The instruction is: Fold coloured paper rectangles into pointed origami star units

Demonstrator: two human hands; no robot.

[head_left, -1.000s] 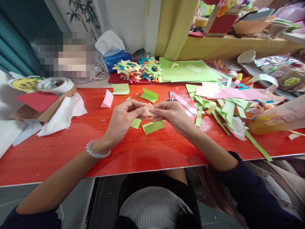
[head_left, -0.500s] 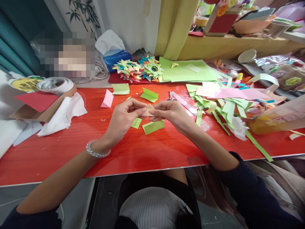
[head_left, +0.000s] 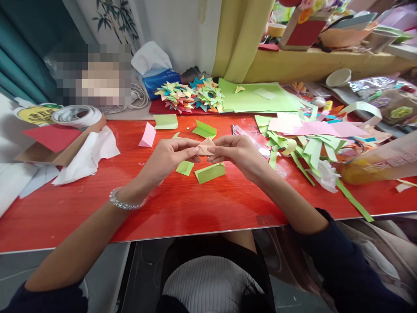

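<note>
Glossy red table (head_left: 192, 217) stretches across the view, with a green curtain (head_left: 19, 48) at the far left and a yellow curtain (head_left: 241, 39) behind the back edge. A seated person's bare forearms reach in from both sides, dark sleeves at the elbows.

At the centre, just above the table, is a small piece of folded peach paper (head_left: 206, 147), its peak pointing away from the person. The left hand (head_left: 166, 161) pinches its left end between thumb and fingers; the right hand (head_left: 239, 156) pinches its right end the same way. A clear beaded bracelet (head_left: 127, 205) circles the left wrist.

Around the hands lie creased paper slips: a green slip (head_left: 210, 173) nearest the person, a pink slip (head_left: 147, 134) to the left, and others in green. Beyond the right hand is a pink ruler (head_left: 249, 135), partly hidden.

Toward the back sit two spiky paper ornaments (head_left: 209, 96) in mixed colours, between a blue tissue pack (head_left: 159, 82) and a stack of green sheets (head_left: 257, 102). Paper strips (head_left: 316, 150) are heaped on the right. On the left, a white roll (head_left: 76, 116) rests on a cardboard box (head_left: 80, 141), near crumpled white tissue (head_left: 89, 154).
</note>
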